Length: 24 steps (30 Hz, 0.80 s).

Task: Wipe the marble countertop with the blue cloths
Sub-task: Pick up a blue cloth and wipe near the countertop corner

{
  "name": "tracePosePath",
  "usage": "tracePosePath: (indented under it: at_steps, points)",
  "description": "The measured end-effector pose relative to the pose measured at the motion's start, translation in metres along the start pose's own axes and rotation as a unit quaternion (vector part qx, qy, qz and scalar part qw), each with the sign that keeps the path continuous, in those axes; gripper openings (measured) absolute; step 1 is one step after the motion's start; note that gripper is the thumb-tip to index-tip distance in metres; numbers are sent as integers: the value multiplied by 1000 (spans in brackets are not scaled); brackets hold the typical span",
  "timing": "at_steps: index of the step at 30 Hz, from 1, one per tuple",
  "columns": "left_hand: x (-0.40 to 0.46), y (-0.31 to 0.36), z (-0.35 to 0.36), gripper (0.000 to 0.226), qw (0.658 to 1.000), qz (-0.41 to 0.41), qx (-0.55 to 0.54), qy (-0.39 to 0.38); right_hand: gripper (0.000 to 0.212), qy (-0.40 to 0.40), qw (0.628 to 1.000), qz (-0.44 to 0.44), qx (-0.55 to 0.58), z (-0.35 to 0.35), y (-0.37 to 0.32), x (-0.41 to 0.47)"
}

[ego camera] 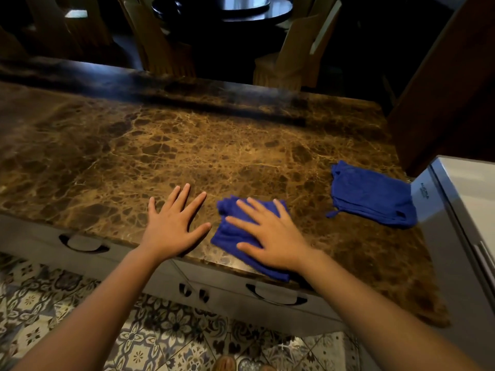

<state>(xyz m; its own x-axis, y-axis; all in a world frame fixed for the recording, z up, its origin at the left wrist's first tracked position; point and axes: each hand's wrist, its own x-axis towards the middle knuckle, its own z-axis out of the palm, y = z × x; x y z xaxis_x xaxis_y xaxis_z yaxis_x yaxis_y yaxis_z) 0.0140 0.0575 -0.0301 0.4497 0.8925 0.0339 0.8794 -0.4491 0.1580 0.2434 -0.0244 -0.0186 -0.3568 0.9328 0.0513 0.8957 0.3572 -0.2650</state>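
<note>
Lower left: patterned floor tiles (34,298) below a run of pale drawer fronts (40,236) w/ recessed curved handles, one at far left, another further right under the counter edge. Above them the marble countertop (187,145), brown w/ gold veining, spans most of the view; its far edge is in shadow. Left hand (174,223) lies palm down, flat on bare marble near the front edge, fingers spread and extended, holding nothing, no cloth under it. Just beside it to the right, not touching its fingertips as far as can be judged, is a blue cloth (230,231), crumpled/loosely folded, sitting at the front edge w/ its near corner at or slightly over the lip. Right hand (270,236) is pressed palm down on top of this cloth, fingers splayed and straight, not curled round the fabric (flat press, not a clenched grip). Further right, well apart from both hands, a second stack of blue cloths (372,196) lies folded flat on the marble near the right end, a small loop or tag sticking out at its left near corner. Right of that, touching or nearly touching the stack, a stainless appliance (455,223) stands against the counter end; badge text too small to read. Background beyond the counter: wooden chairs (292,54) and a dark round table (241,9), dim.
</note>
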Motion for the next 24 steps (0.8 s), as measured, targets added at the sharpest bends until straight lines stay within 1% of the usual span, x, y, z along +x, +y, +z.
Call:
tracePosePath:
  at_steps: [3, 6, 7, 9, 11, 12, 14, 16, 18, 20, 22, 24]
  points:
    - [-1, -1, -1, 76, 1000, 5, -2, -1, 46, -12, 999, -42, 18, 3, -18, -31]
    - [-1, -1, -2, 76, 1000, 6, -2, -2, 43, -25, 998, -61, 14, -2, -9, -61]
    - [-1, -1, -2, 76, 1000, 5, -1, -4, 44, -27, 998, -45, 17, -4, -3, -67]
    - [-1, -1, -2, 76, 1000, 2, 1, -12, 48, -11, 999, 22, 24, -8, 10, -64]
    - [-1, -1, -2, 76, 1000, 1, 0, -16, 55, 16, 996, 91, 10, -10, 17, -41]
    - [-1, -1, -2, 76, 1000, 0, 1, -16, 58, 18, 994, 111, -6, -10, 16, -27]
    - [0, 0, -1, 76, 1000, -1, 6, -10, 56, -3, 994, 107, -30, -6, 4, -3]
    - [0, 0, 0, 76, 1000, -5, 8, -1, 54, -19, 996, 83, -17, -2, -12, 7]
    - [0, 0, 1, 77, 1000, -8, 11, -1, 58, 13, 996, 92, -15, -3, -24, 2]
    - [0, 0, 1, 77, 1000, -9, 14, 3, 58, 46, 992, 120, -21, -6, -32, -5]
    - [1, 0, 2, 77, 1000, -7, 17, 10, 53, 37, 990, 137, -17, -5, -38, -10]
    - [1, 0, 3, 77, 1000, -6, 14, 18, 48, 34, 991, 132, -6, -4, -42, -14]
